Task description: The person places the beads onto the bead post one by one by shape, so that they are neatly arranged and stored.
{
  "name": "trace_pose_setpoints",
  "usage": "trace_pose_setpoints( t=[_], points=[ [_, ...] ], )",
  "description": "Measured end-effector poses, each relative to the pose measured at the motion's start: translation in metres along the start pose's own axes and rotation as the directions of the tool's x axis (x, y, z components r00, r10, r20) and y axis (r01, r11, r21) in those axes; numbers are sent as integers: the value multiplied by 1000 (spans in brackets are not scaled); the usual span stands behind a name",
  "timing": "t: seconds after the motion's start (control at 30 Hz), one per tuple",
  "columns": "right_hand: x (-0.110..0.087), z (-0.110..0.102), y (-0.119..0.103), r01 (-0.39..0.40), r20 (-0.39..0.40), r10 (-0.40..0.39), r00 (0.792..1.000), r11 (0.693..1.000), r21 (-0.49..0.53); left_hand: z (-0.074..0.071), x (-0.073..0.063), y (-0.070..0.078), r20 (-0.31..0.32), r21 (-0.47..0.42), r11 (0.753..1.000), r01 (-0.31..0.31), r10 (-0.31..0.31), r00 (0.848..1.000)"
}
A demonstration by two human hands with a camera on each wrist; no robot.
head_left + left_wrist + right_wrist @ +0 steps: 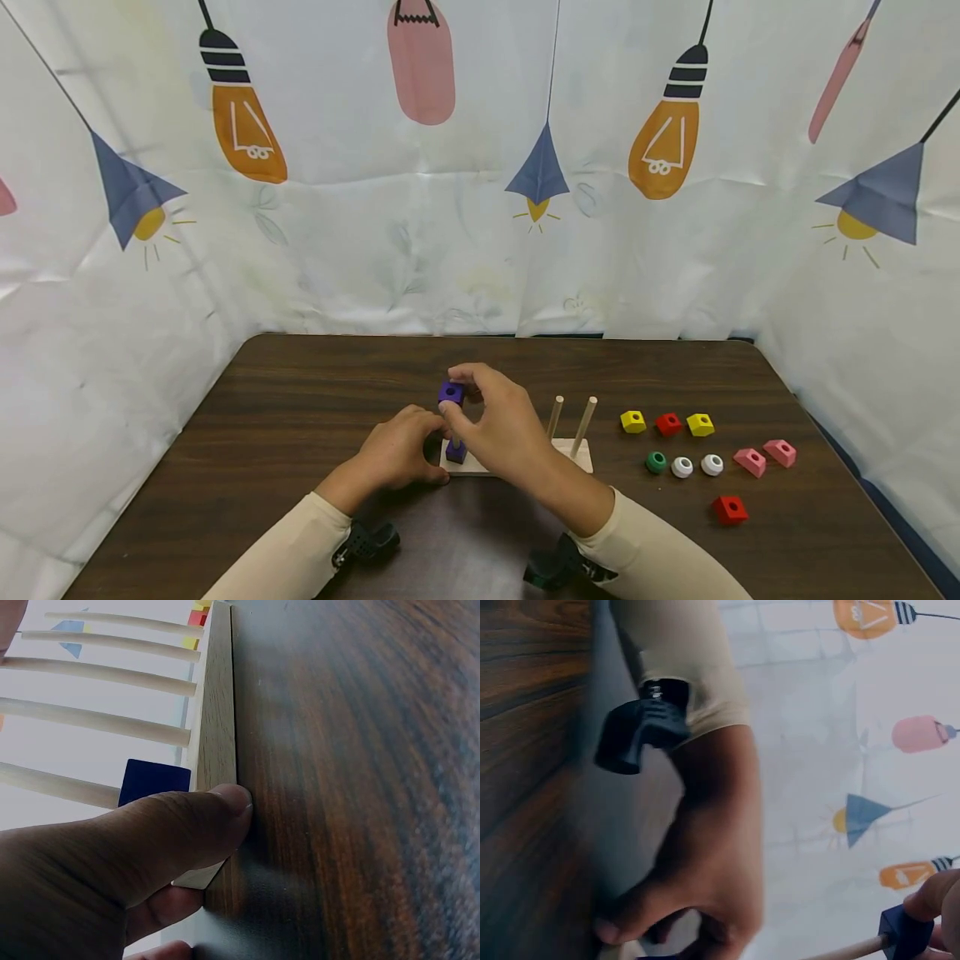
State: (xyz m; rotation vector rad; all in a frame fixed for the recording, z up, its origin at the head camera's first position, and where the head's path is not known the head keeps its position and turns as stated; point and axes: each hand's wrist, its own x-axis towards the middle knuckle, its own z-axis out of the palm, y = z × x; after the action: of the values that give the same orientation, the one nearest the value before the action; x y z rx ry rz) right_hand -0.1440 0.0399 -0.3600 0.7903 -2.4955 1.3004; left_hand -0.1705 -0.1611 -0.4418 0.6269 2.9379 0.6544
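A pale wooden peg stand with a row of upright pegs sits on the table. My left hand grips its left end, the thumb lying on the base's front side. One purple block sits low on the leftmost peg, right by that thumb. Above it, my right hand pinches a second purple block between thumb and fingers. This block has a hole and is at the peg's upper end in the right wrist view. Part of the stand's middle is hidden behind the right hand.
To the right on the table lie yellow blocks, a red block, a green ring-shaped bead, white beads and pink blocks. Another red block lies nearer. A printed curtain hangs behind the table.
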Motion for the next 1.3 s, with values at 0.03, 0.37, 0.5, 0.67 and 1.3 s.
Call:
trace_pose_setpoints(
  t=[0.03, 0.37, 0.5, 0.67, 1.3],
  points=[
    [-1, 1, 1, -9, -2, 9, 1000, 1000, 8, 0, 0, 0, 0, -1, 1000, 2, -2, 1000],
    [-11, 16, 18, -35, -23, 37, 999, 996, 77, 0, 0, 1, -4, 13, 999, 30, -30, 1000],
    [-12, 21, 22, -38, -47, 42, 998, 995, 91, 0, 1, 1, -3, 11, 999, 41, -41, 999],
    [-14, 28, 29, -95, -38, 101, 994, 986, 134, -1, 2, 1, -5, 13, 999, 45, -45, 999],
    [-31, 52, 57, -123, 11, 123, 992, 990, 66, 1, 1, 1, -19, 35, 999, 10, -9, 1000]
  ],
)
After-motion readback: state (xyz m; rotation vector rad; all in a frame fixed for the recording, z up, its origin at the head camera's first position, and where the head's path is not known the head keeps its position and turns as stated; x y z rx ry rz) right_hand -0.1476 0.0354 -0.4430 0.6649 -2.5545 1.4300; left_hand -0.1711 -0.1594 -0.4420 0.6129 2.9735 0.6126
